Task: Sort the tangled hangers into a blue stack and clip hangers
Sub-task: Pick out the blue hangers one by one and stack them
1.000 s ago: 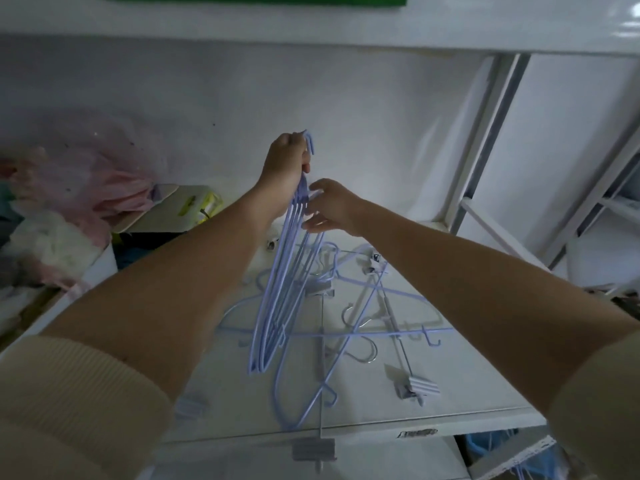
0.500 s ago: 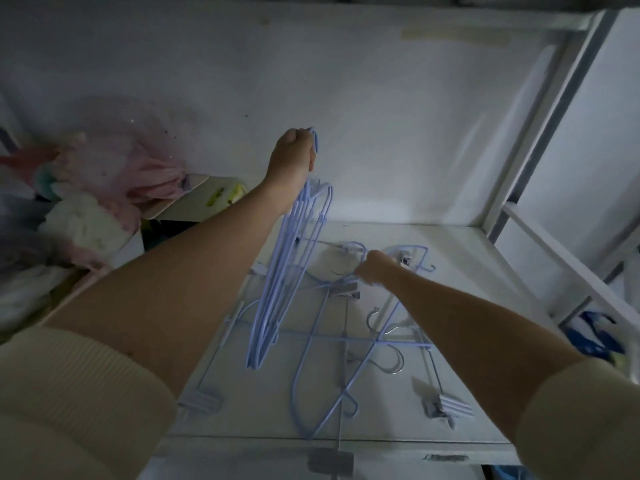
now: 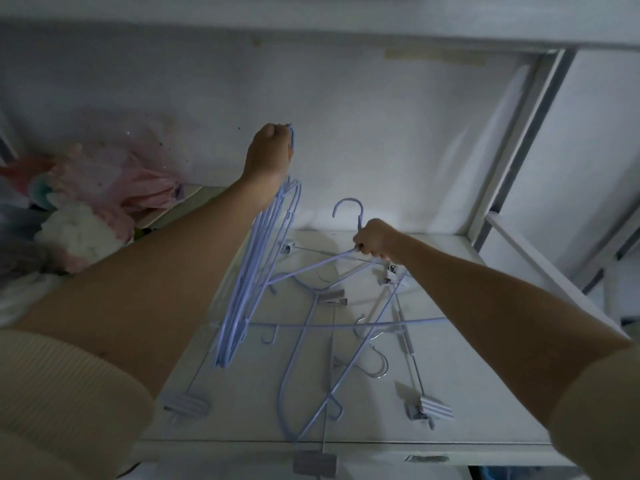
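Left hand clamped on blue stack — right hand gripping blue hanger.

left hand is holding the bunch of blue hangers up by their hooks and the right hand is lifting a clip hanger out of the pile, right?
Not quite. In the head view the right hand grips a plain blue hanger below its hook, not a clip hanger. The left hand does hold the blue bunch up.

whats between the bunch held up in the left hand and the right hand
In the head view, one arm of the blue hanger gripped by the right hand spans the gap to the blue stack in the left hand.
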Tool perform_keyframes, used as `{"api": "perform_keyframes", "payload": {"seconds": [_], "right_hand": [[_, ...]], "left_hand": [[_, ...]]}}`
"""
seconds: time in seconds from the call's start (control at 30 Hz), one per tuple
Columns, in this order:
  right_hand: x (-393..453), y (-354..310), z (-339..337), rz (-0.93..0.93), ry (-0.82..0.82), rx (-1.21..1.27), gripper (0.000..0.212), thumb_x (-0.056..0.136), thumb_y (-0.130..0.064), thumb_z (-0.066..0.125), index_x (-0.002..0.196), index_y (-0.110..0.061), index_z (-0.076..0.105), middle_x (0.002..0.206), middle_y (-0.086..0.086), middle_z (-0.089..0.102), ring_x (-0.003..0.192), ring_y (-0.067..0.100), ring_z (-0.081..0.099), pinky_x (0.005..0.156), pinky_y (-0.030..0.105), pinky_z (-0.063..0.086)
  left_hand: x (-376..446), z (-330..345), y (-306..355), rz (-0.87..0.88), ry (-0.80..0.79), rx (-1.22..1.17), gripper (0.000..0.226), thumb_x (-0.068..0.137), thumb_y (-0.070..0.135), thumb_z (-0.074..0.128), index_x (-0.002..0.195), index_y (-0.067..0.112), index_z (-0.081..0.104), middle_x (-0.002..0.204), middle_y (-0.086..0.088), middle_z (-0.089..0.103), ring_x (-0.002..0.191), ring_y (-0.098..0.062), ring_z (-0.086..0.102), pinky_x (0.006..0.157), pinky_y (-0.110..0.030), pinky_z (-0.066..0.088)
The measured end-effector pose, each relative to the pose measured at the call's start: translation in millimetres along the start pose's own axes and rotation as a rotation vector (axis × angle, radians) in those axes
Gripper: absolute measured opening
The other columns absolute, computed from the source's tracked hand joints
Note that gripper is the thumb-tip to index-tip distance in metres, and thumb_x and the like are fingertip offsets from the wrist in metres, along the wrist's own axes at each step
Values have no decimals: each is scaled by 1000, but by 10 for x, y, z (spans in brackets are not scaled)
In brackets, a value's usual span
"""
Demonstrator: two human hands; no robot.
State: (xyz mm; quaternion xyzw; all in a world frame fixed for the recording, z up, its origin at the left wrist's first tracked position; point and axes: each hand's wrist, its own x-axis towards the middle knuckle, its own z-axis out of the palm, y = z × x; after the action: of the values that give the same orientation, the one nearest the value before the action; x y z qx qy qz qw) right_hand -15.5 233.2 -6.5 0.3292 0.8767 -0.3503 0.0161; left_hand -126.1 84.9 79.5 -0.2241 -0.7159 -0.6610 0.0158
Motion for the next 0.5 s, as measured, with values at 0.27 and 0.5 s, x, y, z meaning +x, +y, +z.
{"api": "perform_keyframes", "payload": {"seconds": [0.27, 0.5], "right_hand": [[-178, 202, -593, 90, 504, 54, 39, 86, -15, 42, 121, -7, 57, 116, 12, 62, 102, 31, 61, 80, 30, 46], [-343, 2, -482, -38, 433, 380, 29, 91, -14, 43, 110, -5, 63, 91, 13, 70, 59, 23, 60, 51, 24, 50]], "left_hand": [[-95, 10, 138, 0, -4, -3, 37, 94, 14, 34, 57, 18, 35, 54, -3, 36, 50, -17, 32, 56, -29, 24], [-283, 243, 114, -26, -43, -44, 34, 97, 17, 33, 64, 21, 42, 56, -1, 36, 50, -15, 33, 55, -27, 26]]}}
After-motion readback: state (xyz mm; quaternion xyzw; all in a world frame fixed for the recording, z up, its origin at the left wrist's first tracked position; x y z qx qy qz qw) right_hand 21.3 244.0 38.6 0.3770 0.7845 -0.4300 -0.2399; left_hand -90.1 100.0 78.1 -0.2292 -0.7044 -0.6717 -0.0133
